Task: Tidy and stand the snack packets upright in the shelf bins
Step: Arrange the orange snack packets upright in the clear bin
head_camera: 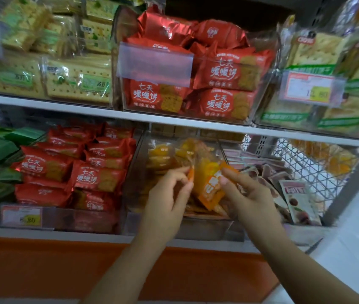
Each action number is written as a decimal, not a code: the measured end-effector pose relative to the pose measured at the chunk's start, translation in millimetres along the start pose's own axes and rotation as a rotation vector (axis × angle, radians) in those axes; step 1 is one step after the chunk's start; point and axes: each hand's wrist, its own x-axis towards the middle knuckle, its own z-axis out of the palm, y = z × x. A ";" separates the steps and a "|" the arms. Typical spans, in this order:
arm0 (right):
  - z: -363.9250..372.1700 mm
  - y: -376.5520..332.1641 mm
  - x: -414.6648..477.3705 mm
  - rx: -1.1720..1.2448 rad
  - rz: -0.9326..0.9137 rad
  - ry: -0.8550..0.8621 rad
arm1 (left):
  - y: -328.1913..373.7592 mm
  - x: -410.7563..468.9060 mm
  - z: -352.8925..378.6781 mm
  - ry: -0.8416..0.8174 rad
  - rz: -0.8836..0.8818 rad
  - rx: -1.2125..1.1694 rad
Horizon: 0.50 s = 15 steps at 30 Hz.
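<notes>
Orange-labelled packet [210,190] hangs tilted above the front edge of the clear bin [207,229] at the middle of the lower shelf [64,235], with more yellow packets [161,156] heaped behind it. The right hand [248,196] pinches its top corner between thumb and forefinger. The left hand [169,194], fingers curled, pinches a crimped orange edge just beside it.

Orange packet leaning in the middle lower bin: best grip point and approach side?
Probably the upper sealed end, pinched from the front and above. The orange packet leans with its lower end wedged among others in the clear bin, so only the flat top is free. The right hand pinches its top corner; the left hand pinches the yellow packet beside it.
</notes>
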 end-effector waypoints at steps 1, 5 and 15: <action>3.6 1.5 -4.3 0.052 0.010 -0.003 | -1.9 -4.2 9.3 -0.060 0.041 0.016; 1.6 8.4 -4.8 0.088 0.076 0.048 | -3.8 -10.1 24.8 -0.175 0.006 -0.043; -2.8 11.0 9.6 -0.144 0.085 -0.145 | -5.0 -2.5 22.1 -0.114 -0.009 0.022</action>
